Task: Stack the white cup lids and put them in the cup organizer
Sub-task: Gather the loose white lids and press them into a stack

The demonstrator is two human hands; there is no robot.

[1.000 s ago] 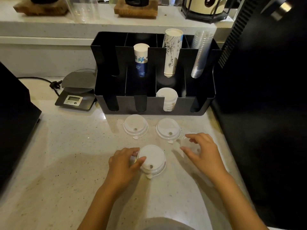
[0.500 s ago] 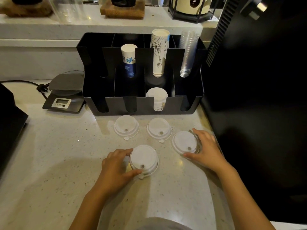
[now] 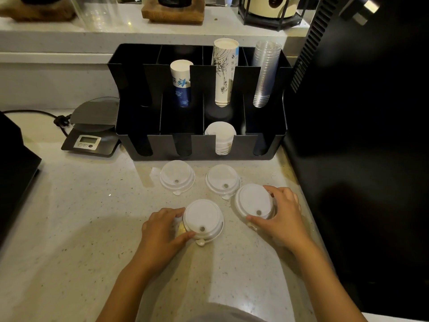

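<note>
Lids, four of them, lie on my worktop (image 3: pixel 69 228) before the organizer (image 3: pixel 199 145).
My left hand (image 3: pixel 162 231) pinches the near lid (image 3: pixel 203 220) by its edge; my right hand (image 3: pixel 282 214) clasps the right lid (image 3: pixel 253 201). Two more lids (image 3: pixel 177 175) (image 3: pixel 222 177) lie untouched just in front of the organizer, whose front slot holds a lid stack (image 3: pixel 221 140).

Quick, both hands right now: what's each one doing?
Left hand: closed around the near white lid, thumb and fingers on its rim.
Right hand: closed around the right-side white lid, which looks tilted up.
</note>
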